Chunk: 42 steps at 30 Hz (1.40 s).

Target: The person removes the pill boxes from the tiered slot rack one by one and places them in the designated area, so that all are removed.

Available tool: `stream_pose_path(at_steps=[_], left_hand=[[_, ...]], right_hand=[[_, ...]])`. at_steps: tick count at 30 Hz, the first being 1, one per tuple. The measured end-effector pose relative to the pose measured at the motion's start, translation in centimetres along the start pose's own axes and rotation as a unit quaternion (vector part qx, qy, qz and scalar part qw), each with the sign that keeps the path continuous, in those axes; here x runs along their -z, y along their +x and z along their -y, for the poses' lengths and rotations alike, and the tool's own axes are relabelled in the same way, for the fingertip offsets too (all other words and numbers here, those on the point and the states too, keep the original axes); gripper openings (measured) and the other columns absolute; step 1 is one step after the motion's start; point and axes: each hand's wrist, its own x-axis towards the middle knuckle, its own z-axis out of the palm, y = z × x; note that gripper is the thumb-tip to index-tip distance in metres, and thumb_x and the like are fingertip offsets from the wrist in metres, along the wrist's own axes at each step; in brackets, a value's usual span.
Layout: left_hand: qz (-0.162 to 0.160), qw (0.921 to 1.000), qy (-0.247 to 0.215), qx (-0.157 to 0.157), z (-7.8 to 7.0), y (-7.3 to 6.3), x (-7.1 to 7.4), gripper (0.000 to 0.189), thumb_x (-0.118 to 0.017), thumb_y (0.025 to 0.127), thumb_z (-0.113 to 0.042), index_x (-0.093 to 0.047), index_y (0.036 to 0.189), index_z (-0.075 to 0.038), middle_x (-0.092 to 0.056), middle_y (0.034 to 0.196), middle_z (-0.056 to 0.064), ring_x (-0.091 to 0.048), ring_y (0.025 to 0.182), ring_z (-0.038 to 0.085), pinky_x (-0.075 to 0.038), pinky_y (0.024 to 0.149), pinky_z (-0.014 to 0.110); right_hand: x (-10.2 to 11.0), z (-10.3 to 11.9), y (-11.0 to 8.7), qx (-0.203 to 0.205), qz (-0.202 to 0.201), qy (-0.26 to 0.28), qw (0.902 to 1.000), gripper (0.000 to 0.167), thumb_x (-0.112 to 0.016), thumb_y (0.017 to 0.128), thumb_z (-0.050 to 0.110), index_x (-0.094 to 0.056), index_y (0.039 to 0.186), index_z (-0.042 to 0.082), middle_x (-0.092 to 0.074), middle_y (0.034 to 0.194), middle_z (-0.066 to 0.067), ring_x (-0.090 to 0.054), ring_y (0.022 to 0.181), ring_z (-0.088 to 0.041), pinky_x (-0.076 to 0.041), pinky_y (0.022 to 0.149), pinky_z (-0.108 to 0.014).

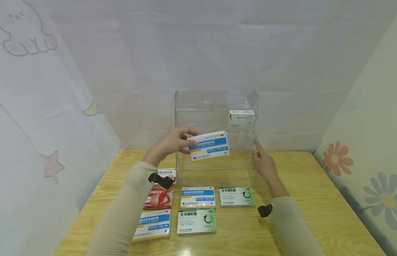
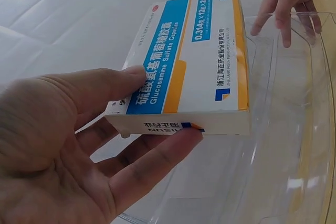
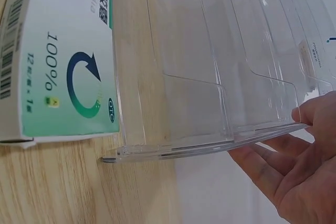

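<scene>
My left hand (image 1: 173, 143) pinches a white, blue and yellow medicine box (image 1: 210, 146) by its left end, thumb on the printed face and fingers underneath. The box is held slightly tilted in front of a clear plastic tiered rack (image 1: 214, 173). At the rack's right side, my right hand (image 1: 265, 165) grips the edge of the side panel (image 3: 205, 148), its thumb by the front edge and its fingers behind. A white medicine box (image 1: 242, 119) stands on an upper tier at the right.
On the wooden table (image 1: 313, 213) before the rack lie two green-and-white boxes (image 1: 196, 222), two more blue-and-white boxes (image 1: 197, 197), a red box (image 1: 159, 198) and a white-and-red box (image 1: 168, 174). Patterned cloth (image 1: 217, 53) hangs behind and at both sides.
</scene>
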Motion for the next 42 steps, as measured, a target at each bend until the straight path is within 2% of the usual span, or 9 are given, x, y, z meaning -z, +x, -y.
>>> stream_pose_path(at_steps=[4,11,15,23,31,37,42], left_hand=[[0.025,0.9996,-0.005,0.01,0.8,-0.5,-0.7,0.037,-0.073,0.095,-0.017,-0.066,0.131,-0.02,-0.061,0.129,0.009,-0.068,0.106,0.028,-0.062,0.081,0.045],[0.064,0.9974,-0.024,0.024,2.3,-1.1,-2.3,0.038,-0.071,0.096,-0.015,-0.064,0.134,-0.016,-0.06,0.13,0.01,-0.067,0.107,0.028,-0.062,0.08,0.046],[0.085,0.996,-0.02,0.018,3.1,-1.3,-3.0,0.038,-0.07,0.097,-0.017,-0.064,0.134,-0.017,-0.058,0.132,0.009,-0.066,0.108,0.028,-0.063,0.079,0.044],[0.117,0.9924,-0.024,0.031,4.4,-1.9,-4.9,0.037,-0.07,0.097,-0.022,-0.063,0.134,-0.019,-0.057,0.135,0.006,-0.066,0.108,0.027,-0.062,0.079,0.046],[0.131,0.989,-0.057,0.041,5.5,-2.2,-6.5,0.037,-0.071,0.097,-0.02,-0.065,0.133,-0.018,-0.055,0.135,0.008,-0.066,0.108,0.026,-0.062,0.079,0.049],[0.143,0.9861,-0.074,0.043,6.2,-2.2,-8.0,0.036,-0.073,0.095,-0.022,-0.066,0.131,-0.022,-0.055,0.137,0.006,-0.066,0.109,0.026,-0.063,0.077,0.047],[0.151,0.9837,-0.083,0.05,6.9,-2.1,-9.3,0.034,-0.074,0.095,-0.022,-0.068,0.128,-0.024,-0.056,0.135,0.004,-0.066,0.109,0.025,-0.063,0.075,0.046]], right_hand=[[0.0,-0.3,0.1,0.001,0.007,0.015,0.9999,0.059,-0.033,0.109,0.047,-0.009,0.162,0.04,-0.043,0.152,-0.028,-0.071,0.105,-0.039,-0.051,0.098,-0.061],[0.3,-0.6,0.2,0.001,0.025,0.028,0.9993,0.061,-0.035,0.108,0.051,-0.007,0.162,0.04,-0.045,0.151,-0.027,-0.069,0.109,-0.041,-0.053,0.096,-0.059],[0.4,-0.6,0.2,0.001,0.031,0.039,0.9988,0.061,-0.037,0.109,0.046,-0.009,0.163,0.039,-0.044,0.151,-0.027,-0.069,0.109,-0.041,-0.054,0.095,-0.058],[0.5,-0.7,0.1,0.009,0.03,0.041,0.9987,0.06,-0.038,0.109,0.044,-0.01,0.162,0.041,-0.045,0.15,-0.028,-0.071,0.105,-0.039,-0.058,0.09,-0.054],[0.4,-0.8,0.1,0.013,0.028,0.044,0.9985,0.06,-0.04,0.109,0.042,-0.011,0.162,0.04,-0.049,0.148,-0.028,-0.07,0.105,-0.042,-0.059,0.086,-0.051],[0.4,-0.8,0.0,0.003,0.032,0.045,0.9985,0.06,-0.038,0.109,0.046,-0.01,0.162,0.042,-0.049,0.148,-0.027,-0.069,0.108,-0.042,-0.059,0.087,-0.051],[0.5,-0.7,-0.1,0.006,0.032,0.043,0.9986,0.061,-0.038,0.109,0.046,-0.01,0.162,0.039,-0.051,0.146,-0.028,-0.07,0.105,-0.041,-0.06,0.084,-0.049]])
